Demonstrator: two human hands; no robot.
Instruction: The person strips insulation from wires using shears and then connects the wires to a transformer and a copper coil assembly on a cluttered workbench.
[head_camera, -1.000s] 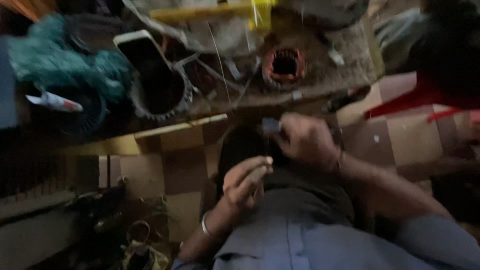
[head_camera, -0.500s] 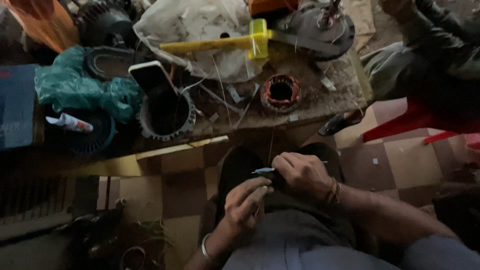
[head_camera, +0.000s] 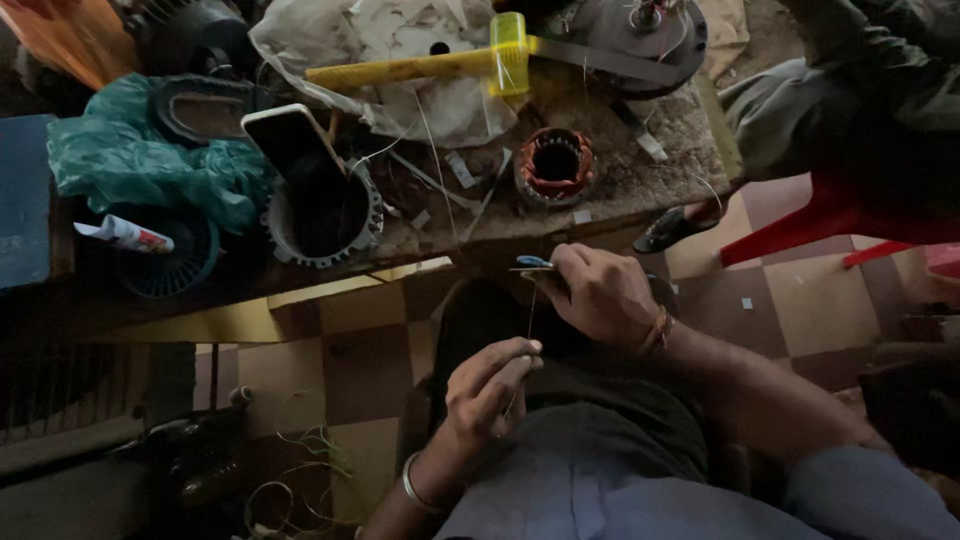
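A thin wire (head_camera: 527, 330) runs almost straight up and down between a seated worker's two hands, held taut above the lap and just in front of a cluttered low workbench (head_camera: 640, 180). The left hand (head_camera: 490, 395) pinches the wire's lower end between thumb and fingertips, closed tight on the strand, while the right hand (head_camera: 600, 295) sits directly above it and a little farther from the body, clenched around a small blue-handled tool (head_camera: 533, 264) whose tip pokes out to the left at the wire's upper end. Whether the tool's tip actually bites the wire cannot be told at this size. The strand's long axis points away from the worker, toward the bench edge, with the right hand the nearer of the two to the bench and the left the nearer to the torso; the hands are close but not touching. A metal bangle (head_camera: 412, 487) circles the left wrist and threads are tied around the right. On the bench beyond the hands, a small copper-wound stator (head_camera: 556, 165) stands near the edge, well apart from the grip, with a larger toothed stator housing (head_camera: 322, 215) to its left, a phone (head_camera: 285, 140) propped on that housing, a yellow hammer (head_camera: 450, 65) across crumpled plastic, and a green bag (head_camera: 140, 165) farther left. Another person's leg and a red plastic chair (head_camera: 830, 215) show at right on the chequered floor.
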